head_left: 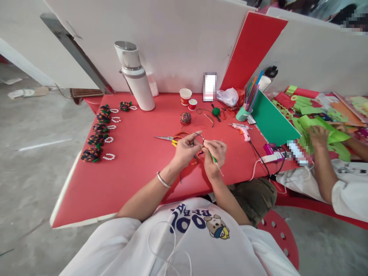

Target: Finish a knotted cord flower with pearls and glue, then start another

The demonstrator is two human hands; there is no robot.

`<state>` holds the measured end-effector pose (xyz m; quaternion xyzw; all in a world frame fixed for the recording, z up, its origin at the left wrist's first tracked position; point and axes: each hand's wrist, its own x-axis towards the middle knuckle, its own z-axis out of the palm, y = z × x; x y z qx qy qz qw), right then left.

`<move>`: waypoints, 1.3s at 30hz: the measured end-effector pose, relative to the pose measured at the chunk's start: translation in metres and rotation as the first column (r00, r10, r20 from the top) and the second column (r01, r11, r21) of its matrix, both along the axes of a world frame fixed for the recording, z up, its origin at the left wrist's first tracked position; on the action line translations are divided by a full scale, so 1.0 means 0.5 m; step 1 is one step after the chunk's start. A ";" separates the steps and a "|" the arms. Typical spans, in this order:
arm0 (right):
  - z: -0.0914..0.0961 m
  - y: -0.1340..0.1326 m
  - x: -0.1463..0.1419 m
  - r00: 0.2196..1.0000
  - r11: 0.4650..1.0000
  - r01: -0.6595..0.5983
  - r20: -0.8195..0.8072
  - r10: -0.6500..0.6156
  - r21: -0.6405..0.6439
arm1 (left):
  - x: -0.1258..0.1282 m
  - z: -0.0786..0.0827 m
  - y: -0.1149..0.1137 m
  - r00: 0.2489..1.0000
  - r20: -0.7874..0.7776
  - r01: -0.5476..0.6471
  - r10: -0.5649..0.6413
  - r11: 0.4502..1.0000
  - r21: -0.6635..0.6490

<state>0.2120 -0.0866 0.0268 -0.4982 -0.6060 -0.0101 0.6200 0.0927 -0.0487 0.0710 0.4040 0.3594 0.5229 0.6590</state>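
Observation:
My right hand (215,155) is closed around a crochet hook (214,158) with a green grip, its thin metal shank sticking out below the palm. Just to its left, my left hand (186,148) pinches dark yarn that runs over the forefinger to the hook's tip. Small multicoloured yarn strands hang between the hands, mostly hidden by the fingers. Scissors (165,138) with yellow handles lie beside my left hand, blades pointing left. Behind the hands sits a multicoloured yarn ball (185,117).
Dark yarn bundles (91,154) with white bead loops line the table's left side. A white thermos (138,82), paper cup (185,96) and phone (209,87) stand behind. A pink glue gun (242,130) and power strip (272,157) lie right. Another person's hand (318,136) handles green sheets.

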 end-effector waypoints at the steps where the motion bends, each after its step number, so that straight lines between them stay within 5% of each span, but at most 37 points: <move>1: 0.002 0.001 0.003 1.000 1.000 0.002 0.028 -0.003 0.028 | -0.001 0.001 0.000 1.000 0.015 0.023 -0.023 1.000 -0.018; 5: 0.020 0.023 0.040 0.979 0.979 -0.205 0.022 0.204 0.019 | -0.027 0.010 0.010 0.981 0.013 0.195 -0.195 0.977 -0.083; 9: 0.069 0.043 0.111 0.873 0.858 -0.479 0.007 0.488 -0.188 | -0.064 0.016 0.026 0.952 -0.060 0.294 -0.301 0.950 -0.106; 12: 0.109 0.046 0.159 0.827 0.781 -0.533 -0.003 0.563 -0.325 | -0.079 0.017 0.032 0.931 -0.100 0.341 -0.351 0.934 -0.105; 16: 0.108 0.052 0.170 0.777 0.724 -0.626 -0.156 0.610 -0.290 | -0.077 0.020 0.035 0.911 -0.109 0.389 -0.398 0.917 -0.089; 19: 0.058 0.053 0.127 0.775 0.762 -0.620 -0.295 0.559 -0.185 | -0.062 0.022 0.031 0.914 -0.101 0.386 -0.393 0.919 -0.079; 22: 0.009 0.043 0.067 0.849 0.884 -0.458 -0.340 0.405 -0.090 | -0.042 0.019 0.022 0.936 -0.086 0.337 -0.341 0.940 -0.053; 25: -0.008 0.031 0.032 0.896 0.939 -0.341 -0.316 0.313 -0.038 | -0.029 0.012 0.014 0.945 -0.067 0.316 -0.319 0.947 -0.053; 39: 0.021 0.011 0.038 0.948 0.948 -0.299 -0.148 0.282 -0.106 | -0.040 0.018 0.026 0.988 -0.039 0.150 -0.152 0.988 -0.035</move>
